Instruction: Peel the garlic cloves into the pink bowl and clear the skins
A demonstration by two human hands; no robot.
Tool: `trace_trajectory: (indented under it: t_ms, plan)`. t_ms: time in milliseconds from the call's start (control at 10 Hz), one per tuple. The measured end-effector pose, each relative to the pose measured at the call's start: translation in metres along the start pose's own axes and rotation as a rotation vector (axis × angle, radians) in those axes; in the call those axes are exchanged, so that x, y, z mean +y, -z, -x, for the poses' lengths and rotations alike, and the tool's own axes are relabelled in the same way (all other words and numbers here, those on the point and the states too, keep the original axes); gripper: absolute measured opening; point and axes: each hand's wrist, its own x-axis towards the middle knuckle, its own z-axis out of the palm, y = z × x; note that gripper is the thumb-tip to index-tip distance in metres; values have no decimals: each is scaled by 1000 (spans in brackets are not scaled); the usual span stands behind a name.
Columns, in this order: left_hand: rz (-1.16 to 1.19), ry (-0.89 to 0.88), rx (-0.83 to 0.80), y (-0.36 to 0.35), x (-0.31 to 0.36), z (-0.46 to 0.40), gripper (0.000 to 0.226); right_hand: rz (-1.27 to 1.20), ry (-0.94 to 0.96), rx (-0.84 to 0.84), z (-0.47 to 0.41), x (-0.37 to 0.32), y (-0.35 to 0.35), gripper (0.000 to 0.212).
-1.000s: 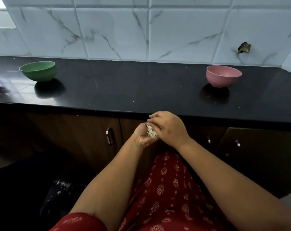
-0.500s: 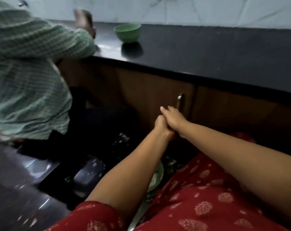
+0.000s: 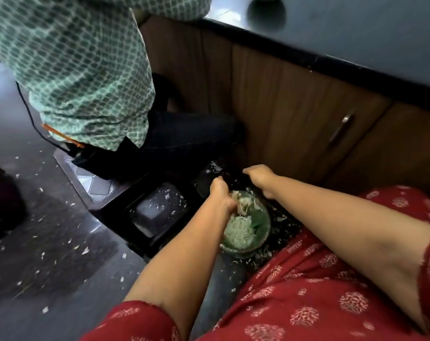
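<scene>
1. Clearing the skins, by the look of it, not peeling; both hands lowered from the counter point(image 3: 356, 33) to a green bin point(image 3: 262, 238) on the floor point(image 3: 49, 242), close in front of the red dress point(image 3: 307, 303).
2. Left hand point(image 3: 221, 195): held over the near-left rim of the bin with fingers curled downward; pale skins point(image 3: 242, 205) right at the fingertips; cannot tell whether pinched or already let go.
3. Right hand point(image 3: 260, 178): held just beyond the bin's far rim, apart from the left hand; fingers curled under into a loose fist; nothing showing in it, though the palm faces away.
4. Inside the bin: a heap of shredded skins point(image 3: 238, 232) against the left wall; more flakes scattered over the floor and over a dark tray point(image 3: 157, 210) just left of the bin.
5. Pink bowl: out of view; presumably up on the counter, of which only a strip and a round dark shadow show at the top edge; no cloves visible anywhere.
6. Another person in a green checked shirt point(image 3: 86, 70) close on the left, leaning on the counter; wooden cupboard door with a metal handle point(image 3: 342, 130) behind the hands.
7. Next move, as a judgement: open the left fingers fully above the bin and shake or rub off whatever clings; keep low over the rim, since such light flakes drift easily; then straighten up, back to the counter, minding the neighbour on the left.
8. Likely near the end of the task, judging by the heap of skins in the bin; stray flakes on the floor left to gather.
</scene>
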Motion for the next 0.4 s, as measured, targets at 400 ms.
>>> trace_trajectory:
  t_ms: [400]
  plan:
    - [-241,-194,289,1,-2,-45,28,289,250,205,-17,-25,17,39]
